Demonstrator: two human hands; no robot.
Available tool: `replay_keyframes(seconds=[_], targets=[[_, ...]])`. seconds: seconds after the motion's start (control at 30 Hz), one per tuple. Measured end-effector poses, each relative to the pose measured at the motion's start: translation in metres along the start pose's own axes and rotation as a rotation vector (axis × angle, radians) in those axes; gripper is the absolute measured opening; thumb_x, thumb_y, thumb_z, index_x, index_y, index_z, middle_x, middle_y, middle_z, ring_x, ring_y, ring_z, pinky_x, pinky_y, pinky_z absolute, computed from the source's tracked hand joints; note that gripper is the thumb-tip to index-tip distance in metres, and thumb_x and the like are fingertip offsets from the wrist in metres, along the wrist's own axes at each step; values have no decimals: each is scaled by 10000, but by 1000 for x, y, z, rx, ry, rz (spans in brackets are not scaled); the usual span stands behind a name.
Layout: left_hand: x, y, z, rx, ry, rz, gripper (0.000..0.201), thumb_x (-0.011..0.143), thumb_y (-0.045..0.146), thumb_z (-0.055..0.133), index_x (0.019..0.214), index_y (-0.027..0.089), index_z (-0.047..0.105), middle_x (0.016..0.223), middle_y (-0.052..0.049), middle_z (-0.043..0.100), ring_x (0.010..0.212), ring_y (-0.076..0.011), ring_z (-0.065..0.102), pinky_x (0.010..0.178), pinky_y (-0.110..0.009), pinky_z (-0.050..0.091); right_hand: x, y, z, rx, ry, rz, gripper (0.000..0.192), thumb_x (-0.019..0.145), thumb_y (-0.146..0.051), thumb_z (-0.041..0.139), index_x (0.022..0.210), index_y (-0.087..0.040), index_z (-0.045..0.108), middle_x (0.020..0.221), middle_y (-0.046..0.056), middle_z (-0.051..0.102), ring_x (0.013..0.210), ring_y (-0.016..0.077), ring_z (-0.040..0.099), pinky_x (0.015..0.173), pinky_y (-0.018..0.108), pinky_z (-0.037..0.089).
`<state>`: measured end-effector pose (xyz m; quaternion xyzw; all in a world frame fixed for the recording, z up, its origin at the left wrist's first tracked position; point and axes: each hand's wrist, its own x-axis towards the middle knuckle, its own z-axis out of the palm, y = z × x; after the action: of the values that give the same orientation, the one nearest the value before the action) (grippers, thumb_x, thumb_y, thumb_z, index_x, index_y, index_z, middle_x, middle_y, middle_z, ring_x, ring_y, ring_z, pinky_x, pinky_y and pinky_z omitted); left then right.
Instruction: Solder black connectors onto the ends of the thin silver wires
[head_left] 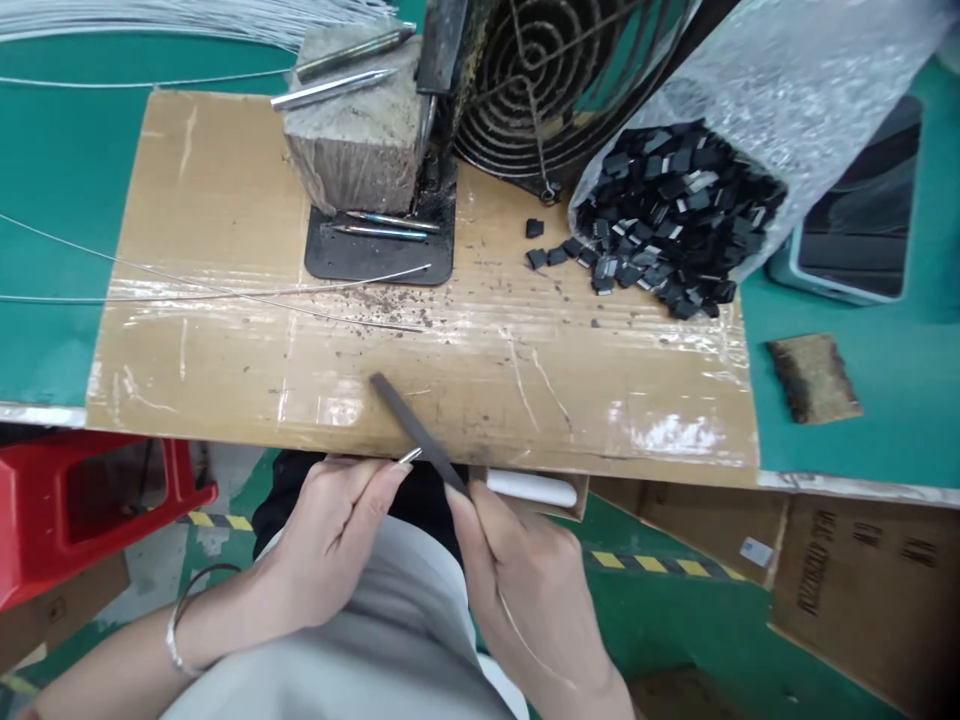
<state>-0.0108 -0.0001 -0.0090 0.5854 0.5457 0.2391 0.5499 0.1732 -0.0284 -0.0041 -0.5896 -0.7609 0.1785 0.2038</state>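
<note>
Closest to me, both hands are down at the table edge over my lap. My right hand (525, 590) has its fingers closed around a thin dark file (416, 430), which slants up and to the left so its tip lies over the front of the cardboard sheet (225, 370). My left hand (330, 530) is pinched shut on a small silvery metal tip (410, 456) — it sits right against the file, about midway along it. I can't tell exactly what that little part is, it's too small. There's a thin bracelet (180, 630) on my left wrist.

Just past the hands, a white cylindrical piece (532, 488) pokes out under the cardboard's front edge. The cardboard covers the green table (862, 330), with a few thin wires (225, 292) trailing across it from the left. Off to the right lies a charred brown scrap (814, 377).

Further back there's a black base plate (375, 260) with a couple of soldering tips (386, 225) on it, and a wooden block (352, 140) with two more metal rods on top. Behind that, a round wire fan guard (540, 90). Far right — a bubble-wrap bag (787, 80) spilling small black plastic parts (667, 220) onto the cardboard.
</note>
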Motion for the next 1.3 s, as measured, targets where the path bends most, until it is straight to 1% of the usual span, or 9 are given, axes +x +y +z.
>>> replay_keyframes(seconds=[0.07, 0.23, 0.3, 0.43, 0.6, 0.87, 1.0, 1.13, 1.3], targets=[[2, 3, -1, -27, -3, -17, 445, 1083, 277, 388, 641, 219, 393, 578, 61, 378, 536, -115, 339, 582, -295, 306, 3, 0, 1, 3, 18, -7, 462, 1137, -271, 320, 722, -215, 516, 522, -39, 524, 420, 108, 522, 481, 271, 328], [5, 8, -3, -107, -71, -135, 498, 1075, 357, 355, 594, 231, 373, 535, 55, 345, 512, -119, 325, 547, -305, 291, -10, 2, -2, 29, -49, 27, 440, 1138, -290, 334, 761, -206, 543, 566, -36, 569, 418, 94, 522, 474, 242, 355], [5, 8, -4, -123, -98, -169, 518, 1072, 393, 345, 581, 231, 380, 531, 45, 361, 517, -122, 335, 544, -306, 294, -8, 3, 0, 23, -24, 20, 441, 1135, -287, 338, 755, -205, 545, 560, -34, 567, 417, 99, 516, 470, 252, 350], [4, 7, -4, -123, -78, -176, 526, 1061, 416, 359, 573, 227, 408, 533, 35, 393, 525, -127, 361, 559, -309, 310, 1, 2, 5, 3, 38, -2, 449, 1130, -263, 332, 722, -219, 515, 532, -33, 547, 424, 116, 517, 479, 279, 333], [7, 7, -5, -141, -104, -202, 553, 1061, 439, 352, 553, 229, 407, 525, 28, 408, 527, -131, 378, 576, -316, 319, -13, 5, 0, 12, -12, 4, 395, 1134, -265, 344, 793, -212, 535, 575, -28, 592, 437, 108, 540, 487, 246, 365], [3, 6, -5, -119, -80, -167, 524, 1074, 370, 352, 572, 227, 405, 534, 41, 392, 525, -125, 366, 558, -308, 306, 0, 4, 4, 12, 24, -23, 446, 1137, -265, 326, 736, -218, 515, 544, -31, 552, 435, 111, 519, 494, 265, 337], [1, 2, -2, -11, -27, -47, 468, 1087, 281, 370, 624, 220, 380, 564, 60, 355, 520, -112, 333, 558, -296, 291, -10, 5, 2, 13, -9, 2, 419, 1138, -271, 330, 778, -209, 536, 567, -31, 573, 438, 105, 531, 496, 255, 357], [-1, -2, 0, 194, 53, 135, 385, 1064, 166, 417, 682, 210, 395, 607, 59, 405, 547, -111, 363, 597, -287, 306, -1, 3, 5, 20, 37, -7, 434, 1135, -260, 326, 743, -220, 510, 552, -30, 561, 445, 114, 533, 494, 272, 341], [0, -3, -1, 365, 104, 267, 361, 1037, 109, 433, 696, 216, 376, 598, 60, 416, 541, -117, 398, 594, -286, 313, -6, 1, 0, 2, -17, 19, 453, 1143, -282, 307, 749, -214, 520, 545, -42, 546, 421, 99, 516, 479, 255, 342]])
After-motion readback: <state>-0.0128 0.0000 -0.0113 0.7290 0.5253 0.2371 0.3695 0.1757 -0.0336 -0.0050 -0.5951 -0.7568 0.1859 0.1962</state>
